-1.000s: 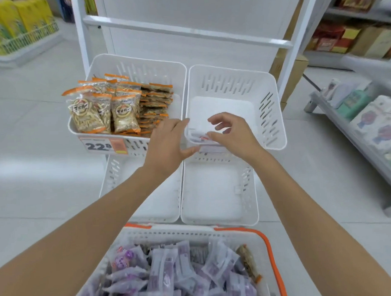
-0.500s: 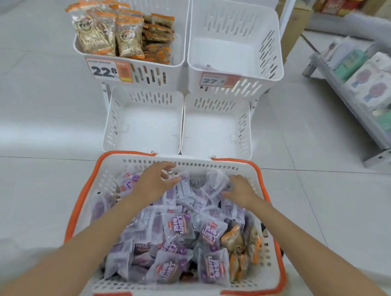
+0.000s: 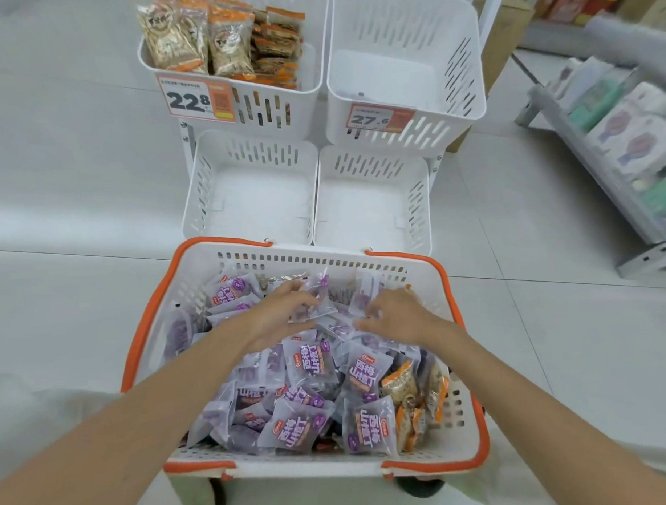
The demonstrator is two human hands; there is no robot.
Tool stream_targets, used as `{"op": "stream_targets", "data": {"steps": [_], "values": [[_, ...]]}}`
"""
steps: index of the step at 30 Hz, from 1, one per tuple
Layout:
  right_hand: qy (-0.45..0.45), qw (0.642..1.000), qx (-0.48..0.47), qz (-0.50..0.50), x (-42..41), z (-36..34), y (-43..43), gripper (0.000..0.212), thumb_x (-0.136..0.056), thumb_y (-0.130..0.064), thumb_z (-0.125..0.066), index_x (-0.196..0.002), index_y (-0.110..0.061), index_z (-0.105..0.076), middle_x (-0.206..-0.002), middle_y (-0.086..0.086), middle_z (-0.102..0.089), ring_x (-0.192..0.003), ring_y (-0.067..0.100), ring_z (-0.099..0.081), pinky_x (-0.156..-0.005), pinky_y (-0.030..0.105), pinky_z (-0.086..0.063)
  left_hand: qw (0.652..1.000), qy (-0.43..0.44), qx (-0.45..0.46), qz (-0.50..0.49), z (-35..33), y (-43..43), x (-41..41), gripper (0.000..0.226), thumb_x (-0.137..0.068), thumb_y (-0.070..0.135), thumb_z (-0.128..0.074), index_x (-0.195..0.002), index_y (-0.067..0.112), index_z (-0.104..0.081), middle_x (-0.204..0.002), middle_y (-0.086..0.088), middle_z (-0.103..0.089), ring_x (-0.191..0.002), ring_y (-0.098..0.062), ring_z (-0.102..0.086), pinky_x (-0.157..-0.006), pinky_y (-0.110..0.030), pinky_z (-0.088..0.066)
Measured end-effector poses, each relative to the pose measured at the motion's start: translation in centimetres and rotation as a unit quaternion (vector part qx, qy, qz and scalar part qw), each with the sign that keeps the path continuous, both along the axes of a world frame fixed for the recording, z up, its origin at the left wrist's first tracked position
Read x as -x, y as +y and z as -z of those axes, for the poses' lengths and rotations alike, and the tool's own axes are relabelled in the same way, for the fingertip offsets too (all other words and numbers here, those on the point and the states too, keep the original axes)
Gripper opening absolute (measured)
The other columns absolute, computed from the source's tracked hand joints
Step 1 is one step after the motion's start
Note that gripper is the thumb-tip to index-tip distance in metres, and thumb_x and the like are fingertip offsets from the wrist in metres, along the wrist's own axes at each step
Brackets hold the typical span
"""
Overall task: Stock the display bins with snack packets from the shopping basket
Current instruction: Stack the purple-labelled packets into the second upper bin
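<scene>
The white shopping basket (image 3: 309, 258) with an orange rim sits right below me, piled with purple snack packets (image 3: 362, 376) and a few orange ones (image 3: 400, 386) at its right side. My left hand (image 3: 277, 318) reaches into the far half and pinches a purple packet (image 3: 318, 300) between thumb and fingers. My right hand (image 3: 398, 318) is beside it, fingers curled round purple packets (image 3: 357, 302). Beyond the basket, the upper left bin (image 3: 303, 106) holds orange packets (image 3: 222, 41). The upper right bin (image 3: 400, 72), lower left bin (image 3: 254, 202) and lower right bin (image 3: 364, 213) hold nothing.
Price tags reading 22.8 (image 3: 194, 100) and 27.6 (image 3: 379, 118) hang on the upper bins. A low shelf with wrapped goods (image 3: 621, 129) runs along the right. A cardboard box (image 3: 501, 31) stands behind the bins. Pale tiled floor lies all around.
Both hands dropped from the upper right bin's front edge into the basket, then drew closer together and closed on purple packets. The view tilted down.
</scene>
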State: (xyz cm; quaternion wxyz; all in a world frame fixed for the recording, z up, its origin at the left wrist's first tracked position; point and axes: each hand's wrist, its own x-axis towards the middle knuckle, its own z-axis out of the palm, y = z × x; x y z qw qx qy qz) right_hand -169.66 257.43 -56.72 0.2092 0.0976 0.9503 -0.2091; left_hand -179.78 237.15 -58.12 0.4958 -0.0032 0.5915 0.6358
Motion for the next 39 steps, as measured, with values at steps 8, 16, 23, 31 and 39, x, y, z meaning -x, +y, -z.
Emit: {"op": "stream_targets", "data": {"steps": [8, 16, 23, 31, 39], "values": [[0.007, 0.996, 0.088, -0.011, -0.7, 1.3, -1.4, 0.018, -0.091, -0.037, -0.067, -0.101, -0.022, -0.067, -0.104, -0.003, -0.061, -0.100, 0.017, -0.056, -0.092, 0.035, -0.044, 0.996, -0.044, -0.020, -0.069, 0.1, -2.2, 0.7, 0.058, -0.101, 0.005, -0.046, -0.153, 0.022, -0.025, -0.160, 0.002, -0.025, -0.138, -0.022, -0.037, -0.103, -0.043, -0.047], [0.157, 0.957, 0.234, 0.062, 2.5, -2.5, -0.8, 0.017, -0.087, -0.038, -0.070, -0.095, -0.023, -0.068, -0.112, -0.008, -0.065, -0.107, 0.010, -0.058, -0.096, 0.031, -0.043, 0.992, 0.010, -0.049, 0.119, -0.8, -1.1, 1.4, 0.052, -0.088, 0.038, -0.064, -0.134, 0.016, -0.053, -0.138, -0.007, -0.058, -0.115, -0.023, -0.064, -0.106, -0.039, -0.046], [0.168, 0.952, 0.246, 0.074, 2.6, -2.4, -1.3, 0.025, -0.090, -0.039, -0.066, -0.105, -0.019, -0.065, -0.113, -0.001, -0.063, -0.108, 0.015, -0.059, -0.097, 0.042, -0.046, 0.948, 0.244, 0.117, 0.168, -1.5, -0.4, 2.3, 0.076, -0.065, 0.030, -0.091, -0.125, 0.027, -0.045, -0.119, 0.000, -0.062, -0.109, -0.020, -0.061, -0.096, -0.034, -0.048], [0.194, 0.957, 0.208, 0.058, 2.4, -3.9, -0.6, 0.018, -0.089, -0.029, -0.070, -0.104, -0.026, -0.061, -0.133, -0.007, -0.046, -0.123, 0.008, -0.045, -0.106, 0.028, -0.037, 0.961, 0.257, 0.056, 0.087, -3.0, -1.0, 3.2, 0.031, -0.093, 0.040, -0.061, -0.121, 0.028, -0.067, -0.114, 0.009, -0.070, -0.104, -0.011, -0.064, -0.095, -0.031, -0.047], [0.222, 0.938, 0.259, 0.055, 3.6, -6.5, -2.2, 0.016, -0.090, -0.031, -0.069, -0.102, -0.024, -0.062, -0.096, -0.009, -0.065, -0.081, 0.012, -0.063, -0.070, 0.026, -0.049, 0.977, 0.201, 0.005, 0.070, -4.4, -0.6, 3.4, 0.074, -0.082, 0.061, -0.046, -0.123, 0.001, -0.060, -0.108, -0.016, -0.071, -0.103, -0.024, -0.066, -0.095, -0.027, -0.051]]}}
